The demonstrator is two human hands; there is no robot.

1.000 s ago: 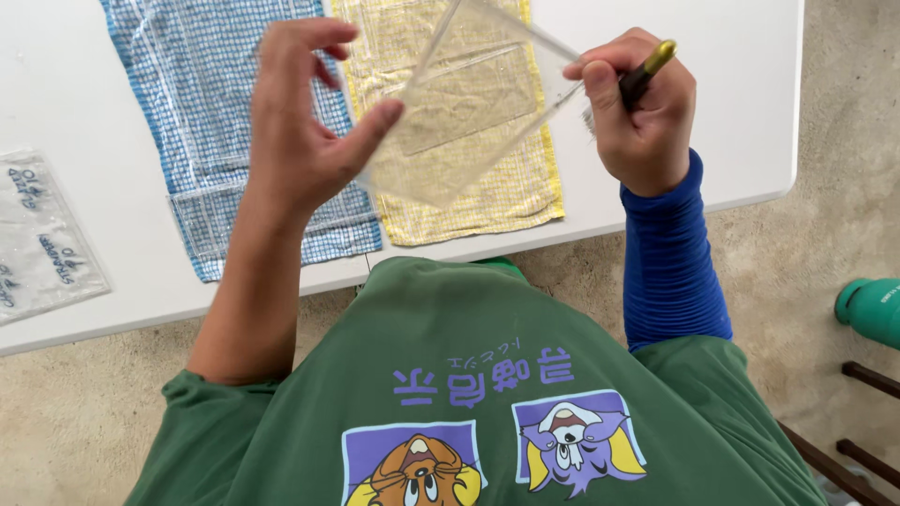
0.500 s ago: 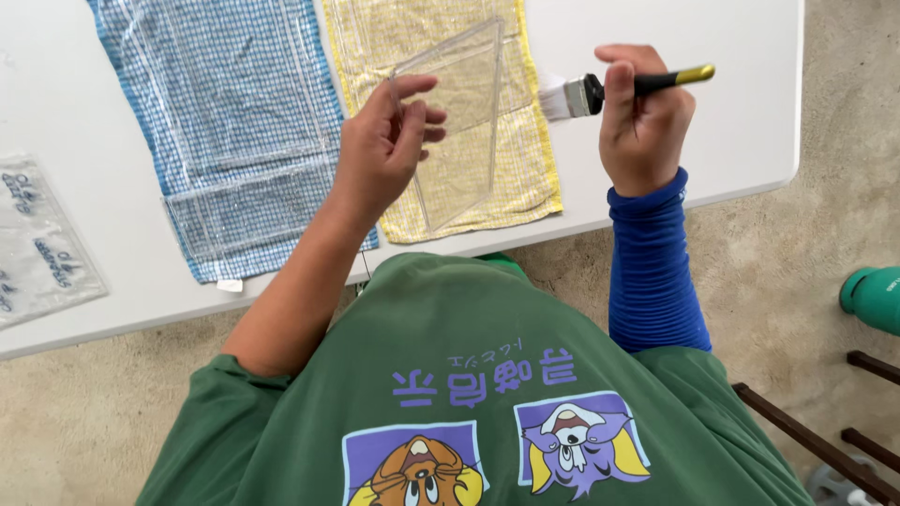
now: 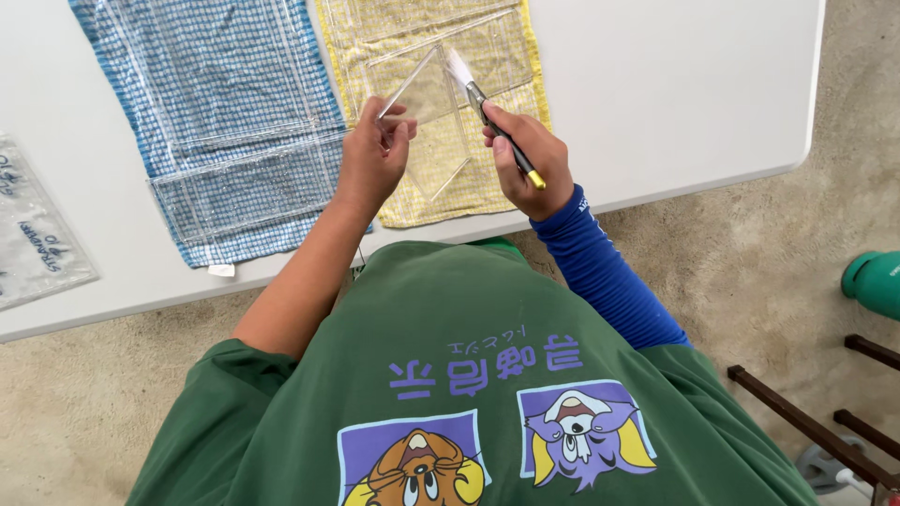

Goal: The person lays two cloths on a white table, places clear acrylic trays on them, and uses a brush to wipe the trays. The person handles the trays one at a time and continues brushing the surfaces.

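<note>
left hand [image 3: 373, 155]: fingers [image 3: 392, 131] pinched shut on the near corner of a clear pane [image 3: 427, 103]; thumb and fingertips meet at the edge, no gap visible.
pane: clear, flat, tilted up off the yellow cloth [image 3: 441, 183]; runs from the left fingertips away toward the brush bristles. Far edges hard to trace against the cloth.
right hand [image 3: 525, 159]: fingers [image 3: 502, 126] wrapped tight on a brush [image 3: 487, 108], pencil-style grip around mid-handle.
brush: black handle, yellow butt end sticking out past the heel of the right hand, metal ferrule, white bristles pointing away from the fingers. Bristles sit on or just at the pane face; contact can't be confirmed.
hand spacing: near each other, not touching; pane spans the gap between the two sets of fingertips.
yellow cloth: checked, directly under both hands, more clear pieces lying flat on it beyond the fingertips.
blue cloth [image 3: 225, 112]: checked, just left of the left fingers, touching or overlapping the yellow cloth's edge; clear flat pieces on it too.
bag [image 3: 33, 239]: clear plastic, well left of the left hand, at the table's [image 3: 675, 84] near edge.
table: white, bare stretch to the right of the right fingers.
sleeve [image 3: 600, 272]: blue, on the right forearm; left arm bare.
</note>
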